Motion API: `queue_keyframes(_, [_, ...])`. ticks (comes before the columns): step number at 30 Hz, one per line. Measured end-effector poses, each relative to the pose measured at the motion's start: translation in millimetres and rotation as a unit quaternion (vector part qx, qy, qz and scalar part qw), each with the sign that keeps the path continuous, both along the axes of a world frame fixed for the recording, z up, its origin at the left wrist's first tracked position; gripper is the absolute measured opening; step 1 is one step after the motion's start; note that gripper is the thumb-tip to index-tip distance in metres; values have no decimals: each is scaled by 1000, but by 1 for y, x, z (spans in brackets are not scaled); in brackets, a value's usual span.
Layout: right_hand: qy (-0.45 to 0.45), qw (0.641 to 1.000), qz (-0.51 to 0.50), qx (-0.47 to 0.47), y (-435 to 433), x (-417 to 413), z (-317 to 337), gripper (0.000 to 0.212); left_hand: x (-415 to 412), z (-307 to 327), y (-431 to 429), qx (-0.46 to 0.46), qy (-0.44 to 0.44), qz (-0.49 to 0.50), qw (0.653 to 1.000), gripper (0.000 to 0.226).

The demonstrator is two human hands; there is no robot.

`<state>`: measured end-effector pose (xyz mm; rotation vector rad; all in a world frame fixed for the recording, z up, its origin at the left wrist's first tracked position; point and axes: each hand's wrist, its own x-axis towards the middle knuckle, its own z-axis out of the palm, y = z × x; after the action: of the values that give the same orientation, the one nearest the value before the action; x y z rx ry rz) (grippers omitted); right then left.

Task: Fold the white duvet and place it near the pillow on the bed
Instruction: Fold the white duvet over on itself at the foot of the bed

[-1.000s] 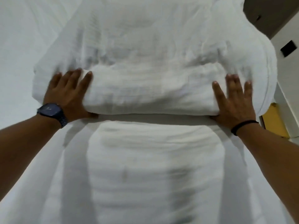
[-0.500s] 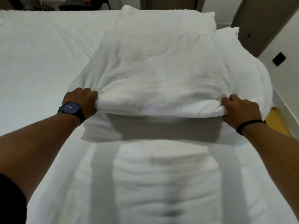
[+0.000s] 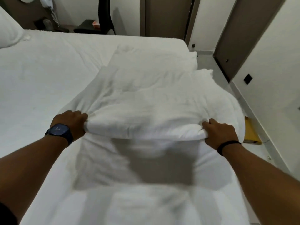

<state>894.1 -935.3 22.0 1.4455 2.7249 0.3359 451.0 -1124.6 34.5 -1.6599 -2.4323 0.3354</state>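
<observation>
The white duvet (image 3: 146, 101) lies folded in thick layers along the right side of the bed (image 3: 48, 75). Its near folded edge is lifted off the layer below and throws a shadow there. My left hand (image 3: 71, 122), with a dark watch on the wrist, is clenched on the left corner of that edge. My right hand (image 3: 219, 135), with a black band on the wrist, grips the right corner. A white pillow (image 3: 8, 33) rests at the far left corner of the bed, well away from the duvet.
A dark nightstand (image 3: 90, 27) with small items stands beyond the far edge of the bed. Brown doors (image 3: 243, 33) and a white wall run along the right. A yellow object (image 3: 250, 133) lies on the floor beside the bed's right edge.
My hands went from flat with fingers spread on the fold to clenched on its corners. The gripped edge has lifted and the view has pulled back and tilted up, showing the room.
</observation>
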Motion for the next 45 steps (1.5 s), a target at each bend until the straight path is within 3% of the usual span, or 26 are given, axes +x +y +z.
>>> queue_keyframes(4, [-52,998,19,-32,-53,50,43,36,43,35,-70,-27,-12,11,1000,23])
queue_keyframes(9, [-46,998,32,-34,-78,77,96,35,66,100,-100,-3,-21,25,999,18])
queue_keyframes(16, [-35,996,77,-11,-44,75,167,23,50,194,-69,-44,-66,42,996,36])
queue_keyframes(19, [-41,995,87,-13,4,45,220,29,16,236,-18,-29,-51,21,998,35])
queue_keyframes(22, [42,998,34,24,80,-5,276,34,-31,278,77,135,-47,22,989,40])
queue_keyframes(24, [158,976,-41,145,131,-48,292,45,-55,285,143,268,-28,53,962,60])
queue_keyframes(25, [187,961,-93,180,152,-68,289,53,-60,279,170,318,-46,77,944,73])
queue_keyframes(27, [173,958,-175,144,179,-106,268,75,-60,249,210,364,-92,117,919,103])
queue_keyframes(33, [88,992,-89,-30,216,-181,128,74,-46,98,269,162,-113,-28,980,96])
queue_keyframes(38, [53,991,-38,-116,223,-210,20,86,-62,-6,268,37,-124,-11,992,118])
queue_keyframes(42, [9,993,-28,-111,226,-228,-36,106,-81,-51,265,8,-85,2,996,130])
queue_keyframes(45, [24,999,-27,-16,229,-239,-56,113,-89,-62,273,42,-55,-10,998,136])
